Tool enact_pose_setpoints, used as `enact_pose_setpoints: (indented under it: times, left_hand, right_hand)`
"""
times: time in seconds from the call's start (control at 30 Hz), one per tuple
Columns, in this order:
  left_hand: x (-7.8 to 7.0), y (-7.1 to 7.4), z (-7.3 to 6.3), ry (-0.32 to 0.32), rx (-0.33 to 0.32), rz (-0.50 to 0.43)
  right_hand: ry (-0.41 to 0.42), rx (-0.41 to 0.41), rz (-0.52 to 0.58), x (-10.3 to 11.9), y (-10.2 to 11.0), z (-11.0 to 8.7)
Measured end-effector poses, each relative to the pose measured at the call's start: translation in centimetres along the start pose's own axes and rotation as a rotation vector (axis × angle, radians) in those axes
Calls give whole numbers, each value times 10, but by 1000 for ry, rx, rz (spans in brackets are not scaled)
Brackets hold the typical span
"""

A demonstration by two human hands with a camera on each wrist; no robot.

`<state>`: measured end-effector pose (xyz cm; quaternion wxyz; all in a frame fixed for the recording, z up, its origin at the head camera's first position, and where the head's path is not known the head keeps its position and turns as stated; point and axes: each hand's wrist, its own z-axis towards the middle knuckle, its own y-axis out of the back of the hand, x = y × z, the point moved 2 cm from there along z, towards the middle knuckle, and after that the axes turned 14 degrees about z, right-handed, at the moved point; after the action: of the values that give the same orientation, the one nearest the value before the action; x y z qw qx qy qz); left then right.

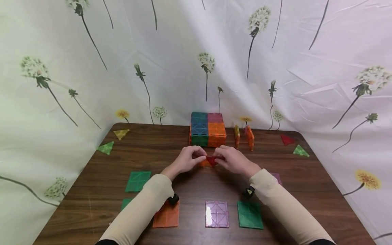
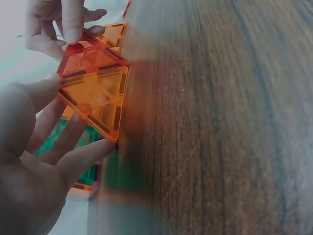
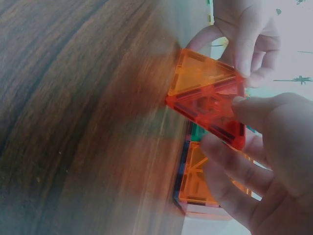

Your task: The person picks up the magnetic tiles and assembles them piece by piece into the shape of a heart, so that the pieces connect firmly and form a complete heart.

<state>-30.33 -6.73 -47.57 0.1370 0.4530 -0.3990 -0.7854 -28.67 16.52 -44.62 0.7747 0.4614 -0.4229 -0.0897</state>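
- Orange see-through tile on my left, red on my right: I hold the orange triangle (image 2: 98,95) and the red triangle (image 3: 212,108) edge to edge, just in front of the tile box (image 1: 200,129).
- Seen against the tile box, the pair stands roughly upright before its front face, with its long axis running sideways, about parallel to that face.
- The orange one has its base down and the red one its point down, so they meet along a slanted edge; I cannot tell whether either touches the table (image 1: 190,190).
- My left hand (image 1: 187,160), in front of the tile box and toward its left side, pinches the orange triangle, thumb near its top, fingers reaching its lower outer corner.
- My right hand (image 1: 234,160), in front of the tile box and toward its right, pinches the red triangle near its upper outer corner.
- Neither hand is clearly nearer the pair; I judge that the shared slanted edge between them matters most.
- Right of the tile box, a yellow tile (image 1: 237,136) and an orange tile (image 1: 250,138) stand on edge, beyond my right hand.
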Motion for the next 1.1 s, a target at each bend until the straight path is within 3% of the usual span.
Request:
enact_pose_setpoints:
  times: [0.13, 0.33, 0.47, 0.57, 0.77, 0.87, 1.1]
  left_hand:
    - [-1, 1, 0, 24, 15, 0]
    - [0, 2, -1, 53, 26, -3]
    - [0, 4, -3, 70, 26, -13]
    - [2, 5, -4, 74, 19, -19]
    - [2, 6, -5, 72, 16, -32]
    - [1, 5, -5, 72, 28, -38]
    - [0, 1, -8, 65, 41, -50]
  right_hand:
    - [38, -55, -13, -3, 13, -9]
    - [79, -285, -40, -28, 56, -47]
    - [-13, -414, -123, -55, 89, -82]
    - [-146, -461, -170, -81, 112, -106]
    - [-469, -422, -194, -135, 149, -152]
    - [-580, -372, -186, -157, 157, -172]
    - [-643, -247, -220, -179, 154, -195]
